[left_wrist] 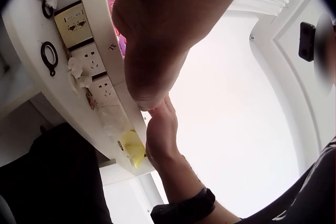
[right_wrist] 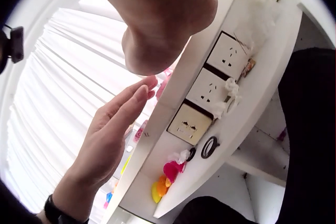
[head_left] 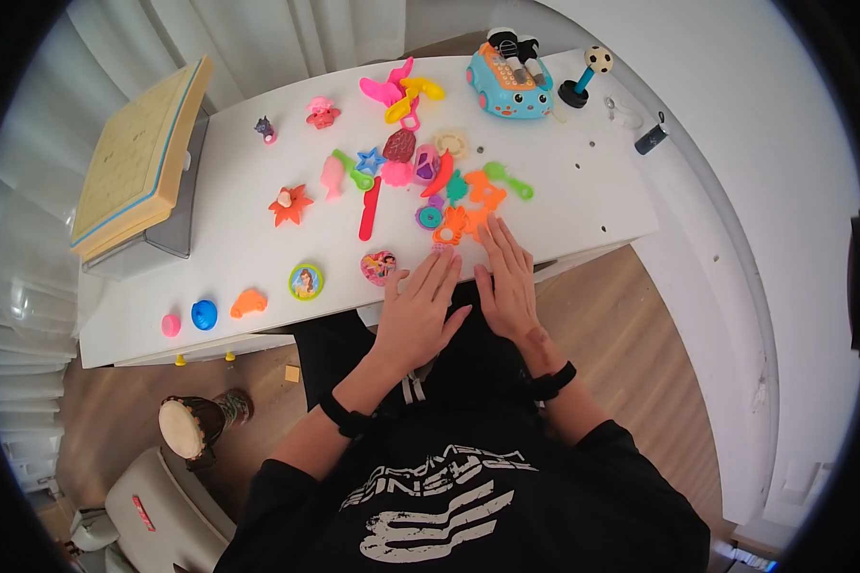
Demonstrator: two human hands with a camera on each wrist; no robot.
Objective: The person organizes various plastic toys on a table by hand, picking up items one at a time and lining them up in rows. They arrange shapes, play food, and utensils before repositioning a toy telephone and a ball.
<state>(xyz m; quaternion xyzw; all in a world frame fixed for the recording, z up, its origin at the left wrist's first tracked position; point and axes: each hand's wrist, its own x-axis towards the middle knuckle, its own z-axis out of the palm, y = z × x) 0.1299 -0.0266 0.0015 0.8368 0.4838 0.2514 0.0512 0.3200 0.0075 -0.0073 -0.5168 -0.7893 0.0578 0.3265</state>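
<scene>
Plainly, the spread of small toys lies forward of both hands, farther onto the white table [head_left: 564, 201], so reach runs straight ahead rather than sideways. The left hand [head_left: 419, 310] and the right hand [head_left: 506, 282] hang near the table's front edge, side by side and apart, fingers long and straight, with nothing seen in either grasp.

Closest ahead is an orange hand-shaped piece [head_left: 451, 225], just beyond the gap between the two sets of fingertips — neither hand looks clearly the nearer. A larger orange piece [head_left: 487, 194] favours the right hand: it lies right at those fingertips, its long axis leading away from the person and leaning a little rightward at the far end. Whether the fingers touch it, I cannot tell.

On the other side, a heart-shaped piece [head_left: 377, 268] sits just beside the left hand — that hand is plainly the nearer. Farther forward, a red stick [head_left: 370, 208] points away from the person, its far end tipped slightly right.
</scene>
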